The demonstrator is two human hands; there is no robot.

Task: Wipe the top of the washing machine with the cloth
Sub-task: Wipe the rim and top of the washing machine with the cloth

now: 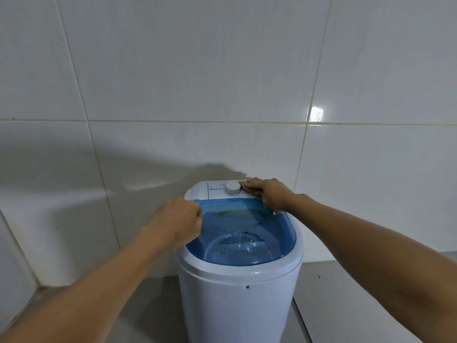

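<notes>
I see white glossy wall tiles filling the upper frame and a grey floor below. The washing machine stands lower centre, its blue lid closed. My left hand is curled at the lid's left edge. My right hand presses the cloth, barely visible, beside the dial. The logo is unreadable.

The washing machine is white with a translucent blue lid, white dial, possibly greyish cloth.
</notes>
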